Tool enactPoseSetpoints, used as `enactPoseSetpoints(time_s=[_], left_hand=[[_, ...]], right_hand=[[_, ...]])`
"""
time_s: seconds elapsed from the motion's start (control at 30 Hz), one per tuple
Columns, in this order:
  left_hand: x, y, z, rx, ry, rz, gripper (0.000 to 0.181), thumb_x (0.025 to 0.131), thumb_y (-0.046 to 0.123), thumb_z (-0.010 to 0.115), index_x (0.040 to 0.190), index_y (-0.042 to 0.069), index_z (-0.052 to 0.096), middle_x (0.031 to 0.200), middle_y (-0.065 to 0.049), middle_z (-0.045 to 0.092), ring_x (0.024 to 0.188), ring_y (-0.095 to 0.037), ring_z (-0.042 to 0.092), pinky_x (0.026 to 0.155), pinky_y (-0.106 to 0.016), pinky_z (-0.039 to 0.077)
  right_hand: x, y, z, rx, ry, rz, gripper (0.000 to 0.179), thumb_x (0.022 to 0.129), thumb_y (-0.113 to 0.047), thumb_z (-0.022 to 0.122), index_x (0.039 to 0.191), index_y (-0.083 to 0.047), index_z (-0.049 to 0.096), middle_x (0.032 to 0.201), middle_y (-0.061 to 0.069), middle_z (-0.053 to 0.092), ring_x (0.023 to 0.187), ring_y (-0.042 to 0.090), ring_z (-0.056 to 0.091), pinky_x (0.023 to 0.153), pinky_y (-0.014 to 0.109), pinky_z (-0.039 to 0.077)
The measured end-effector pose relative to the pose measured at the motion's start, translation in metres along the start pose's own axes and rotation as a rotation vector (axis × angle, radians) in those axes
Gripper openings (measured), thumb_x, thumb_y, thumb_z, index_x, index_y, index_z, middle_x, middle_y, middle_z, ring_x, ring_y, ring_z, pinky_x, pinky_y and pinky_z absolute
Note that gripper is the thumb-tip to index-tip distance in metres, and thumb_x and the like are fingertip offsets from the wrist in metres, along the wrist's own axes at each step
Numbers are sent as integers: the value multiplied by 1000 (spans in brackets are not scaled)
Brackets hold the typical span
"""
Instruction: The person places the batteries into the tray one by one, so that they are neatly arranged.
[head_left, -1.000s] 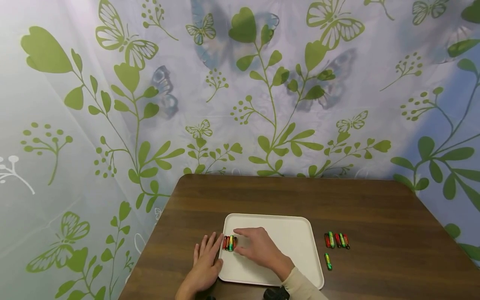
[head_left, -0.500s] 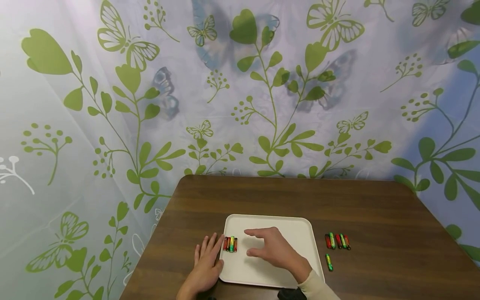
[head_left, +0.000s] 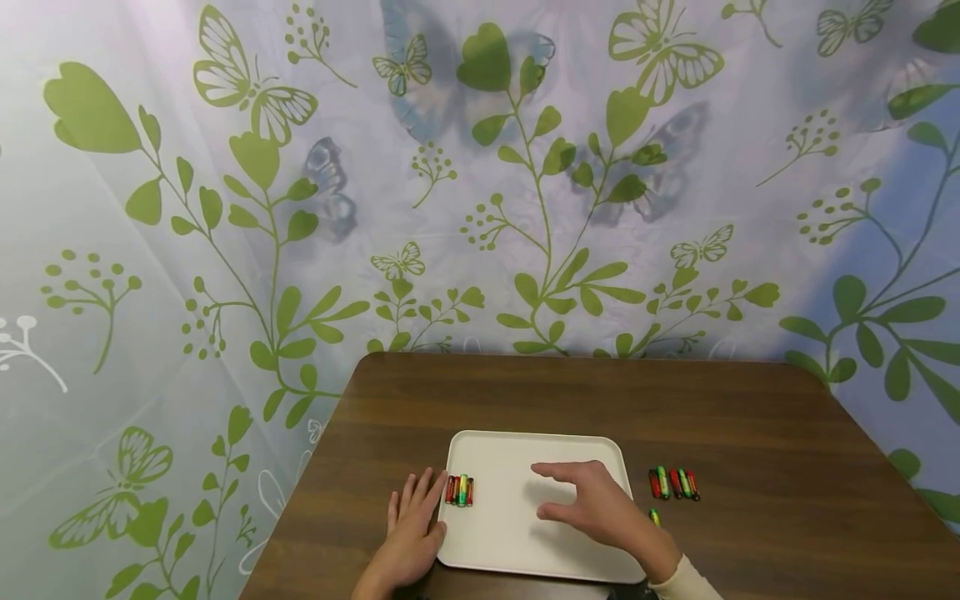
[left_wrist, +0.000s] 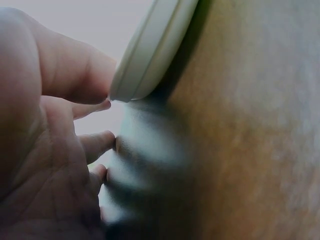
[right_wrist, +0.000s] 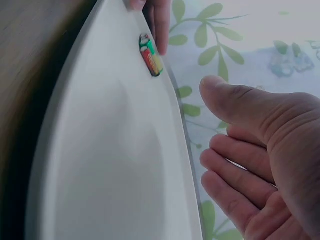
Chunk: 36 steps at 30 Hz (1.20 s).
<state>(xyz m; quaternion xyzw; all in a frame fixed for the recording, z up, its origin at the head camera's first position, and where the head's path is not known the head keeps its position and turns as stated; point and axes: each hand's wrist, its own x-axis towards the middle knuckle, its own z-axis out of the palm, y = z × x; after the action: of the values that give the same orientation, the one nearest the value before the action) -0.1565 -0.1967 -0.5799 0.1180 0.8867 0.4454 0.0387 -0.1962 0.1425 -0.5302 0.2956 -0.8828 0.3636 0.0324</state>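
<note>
A white tray (head_left: 510, 533) lies on the brown table. Several red and green batteries (head_left: 460, 490) stand side by side in a row along the tray's left edge. Flat at that edge, my left hand (head_left: 408, 533) has its fingers spread on the table and its thumb touching the tray rim (left_wrist: 150, 55). Over the right half of the tray hovers my right hand (head_left: 600, 504), holding nothing, with thumb and fingers apart. In the right wrist view its palm (right_wrist: 260, 165) shows bare, and the row of batteries sits beyond it.
Right of the tray, several more red and green batteries (head_left: 673, 483) form a loose row on the table (head_left: 787, 500). A single green and yellow battery (head_left: 655, 517) lies nearer, partly hidden by my right forearm. A patterned cloth (head_left: 525, 208) hangs behind the table.
My right hand has moved right, away from the battery row on the tray, across to the tray's right side. The left hand and the row have stayed in place.
</note>
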Motion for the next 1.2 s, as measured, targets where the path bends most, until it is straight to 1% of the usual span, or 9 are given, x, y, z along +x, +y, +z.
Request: enactPoseSetpoints(time_s=[0.1,0.2,0.37,0.57,0.8,0.87,0.97,1.1,1.2], left_hand=[[0,-6,3,5,14,13,73,101,9,61,171,13,39,177,-34,22,164,-59,-1,123,-74,-18],[-1,-1,0,-29,10,28,72,100,7,61,169,9,40,175,-38,21,162,-63,-3,121,-76,-21],[-4,14,-5,-18,-19,-23,71,101,6,60,169,3,39,176,-36,19,164,-61,-4,122,-75,-20],[-3,19,-8,19,-42,-55,71,101,5,58,170,3,37,178,-34,19,165,-60,-3,124,-75,-17],[-2,22,-10,27,-55,-66,72,102,4,59,170,6,37,179,-32,18,166,-58,-4,124,-76,-16],[-2,22,-11,26,-57,-68,72,102,5,59,171,6,37,179,-32,18,166,-58,-4,124,-76,-17],[-2,21,-11,30,-58,-71,72,102,5,60,171,6,37,179,-31,17,166,-58,-4,124,-76,-17],[-2,20,-11,40,-50,-69,72,102,5,60,170,6,37,179,-31,18,166,-58,-3,124,-76,-16],[-2,21,-11,43,-45,-67,72,102,5,60,170,6,37,179,-30,19,166,-57,-3,125,-75,-16]], right_hand=[[-10,5,-7,-12,6,0,52,89,-32,91,135,-10,79,133,0,80,115,26,80,98,40,64],[-21,11,-14,-31,12,14,52,89,-35,91,135,-11,79,133,-2,80,115,23,80,97,38,65],[-39,21,-28,-51,20,11,52,89,-35,92,134,-12,79,132,-4,80,116,19,79,94,36,66],[-61,33,-50,-72,28,22,55,90,-41,90,135,-12,78,133,-2,80,114,20,80,91,32,65],[-84,48,-78,-123,34,34,59,86,-43,92,136,-13,78,128,1,82,113,4,76,83,27,64],[-90,52,-84,-123,14,57,61,86,-43,92,137,-14,77,129,2,81,113,2,75,83,27,64],[-97,59,-91,-133,-23,81,62,86,-44,92,139,-15,76,132,4,81,115,2,74,82,27,64],[-102,63,-97,-155,-83,123,62,86,-44,92,139,-16,76,133,7,80,116,4,74,81,27,64],[-104,65,-98,-158,-102,154,62,85,-44,93,139,-18,76,132,8,80,116,4,73,81,29,64]])
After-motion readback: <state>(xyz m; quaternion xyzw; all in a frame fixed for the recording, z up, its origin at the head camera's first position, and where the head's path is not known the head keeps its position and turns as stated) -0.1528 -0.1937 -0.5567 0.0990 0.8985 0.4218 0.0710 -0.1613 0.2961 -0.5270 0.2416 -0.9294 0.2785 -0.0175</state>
